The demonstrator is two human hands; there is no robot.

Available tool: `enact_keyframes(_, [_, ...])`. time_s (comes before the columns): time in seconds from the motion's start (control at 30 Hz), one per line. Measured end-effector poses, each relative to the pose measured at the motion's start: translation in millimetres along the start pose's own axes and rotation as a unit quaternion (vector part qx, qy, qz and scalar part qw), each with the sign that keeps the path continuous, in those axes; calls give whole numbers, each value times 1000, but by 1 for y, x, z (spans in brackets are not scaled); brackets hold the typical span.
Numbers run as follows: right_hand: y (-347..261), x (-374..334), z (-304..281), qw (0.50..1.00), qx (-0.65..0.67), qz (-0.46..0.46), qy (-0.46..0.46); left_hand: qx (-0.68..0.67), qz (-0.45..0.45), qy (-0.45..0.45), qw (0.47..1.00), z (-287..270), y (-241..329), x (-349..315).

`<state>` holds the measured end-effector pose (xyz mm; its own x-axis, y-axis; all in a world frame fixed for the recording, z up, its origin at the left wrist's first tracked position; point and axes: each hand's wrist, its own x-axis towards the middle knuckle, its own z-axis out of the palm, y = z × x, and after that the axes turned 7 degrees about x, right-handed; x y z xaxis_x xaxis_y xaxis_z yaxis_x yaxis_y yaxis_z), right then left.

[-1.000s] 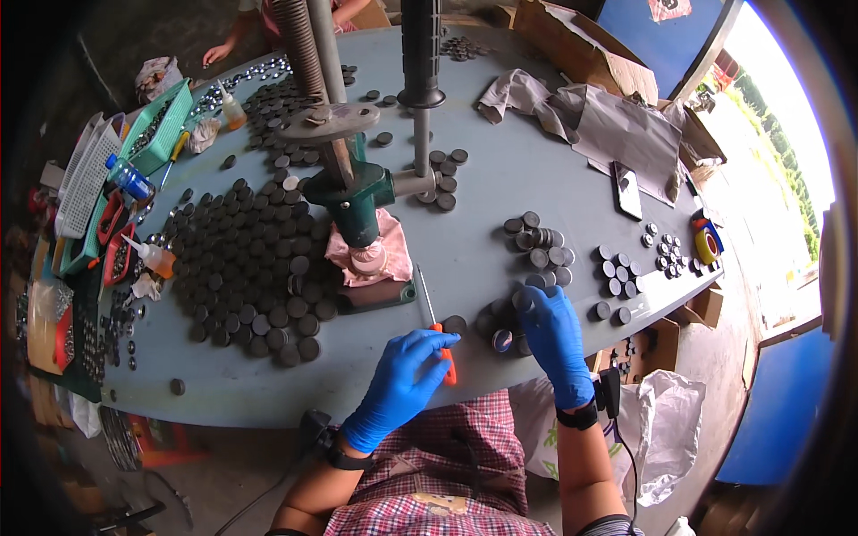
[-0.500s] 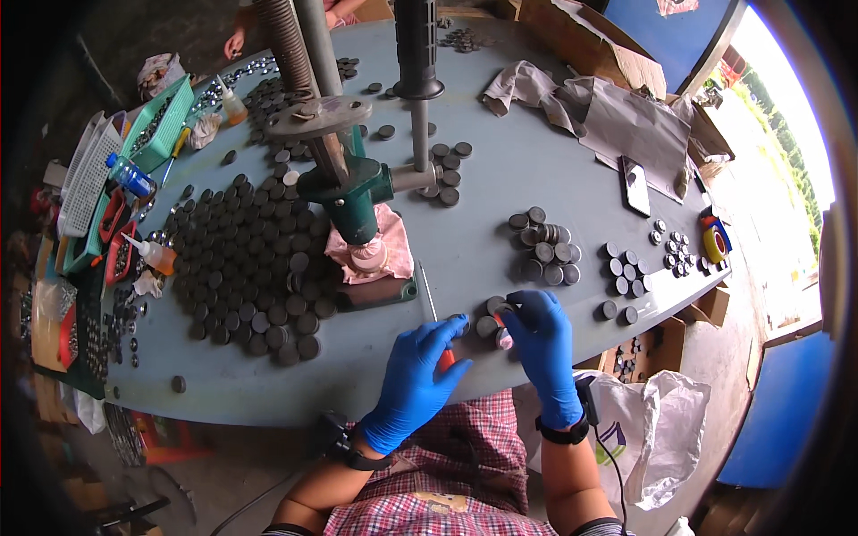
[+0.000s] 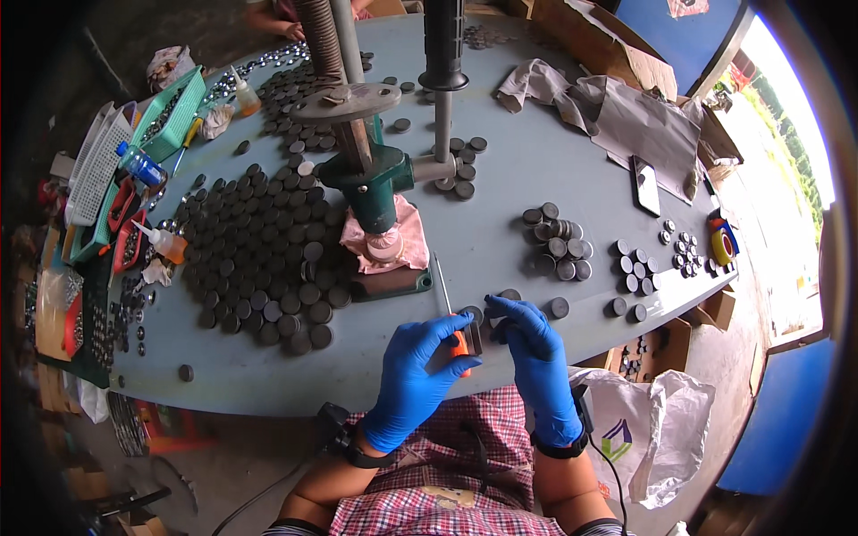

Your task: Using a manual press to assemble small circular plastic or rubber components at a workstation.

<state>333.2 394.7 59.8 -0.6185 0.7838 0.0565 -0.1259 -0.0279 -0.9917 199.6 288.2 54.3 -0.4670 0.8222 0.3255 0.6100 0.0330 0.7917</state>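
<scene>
Both my hands wear blue gloves at the near edge of the table. My left hand (image 3: pixel 416 371) is closed, with thumb and forefinger about a dark round disc (image 3: pixel 474 332) that sits tilted at its fingertips. Beneath that hand lies a screwdriver (image 3: pixel 459 350) with an orange handle, its thin shaft pointing away from me. Just to the right, my right hand (image 3: pixel 534 357) has its fingers curled and pressed together; a dark bit shows at the tips, too hidden to name. Single black discs (image 3: pixel 559 308) lie beside its knuckles.
A green hand press (image 3: pixel 371 183) stands over a pink cloth (image 3: pixel 407 237). Left of it spreads a large group of black discs (image 3: pixel 259 241). Smaller groups (image 3: pixel 559 246) and a phone (image 3: pixel 644 186) lie to the right. Baskets (image 3: pixel 170 121) line the left edge; another person's hand (image 3: pixel 293 31) shows beyond.
The whole view has shifted slightly. My right hand has drawn back a little from the small cluster of discs, and the disc at my left fingertips now shows more fully. The screwdriver stays put.
</scene>
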Motion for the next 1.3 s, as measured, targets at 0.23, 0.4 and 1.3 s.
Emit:
enact_keyframes(0.23, [14, -13, -36, 966, 122, 41, -226, 76, 63, 1, 995, -13, -3, 7])
enact_keyframes(0.4, [6, -17, -29, 987, 24, 69, -143, 60, 85, 3, 995, -10, -14, 6])
enact_keyframes(1.3, [21, -9, -23, 871, -485, -59, -44, 202, 52, -143, 967, 27, -33, 19])
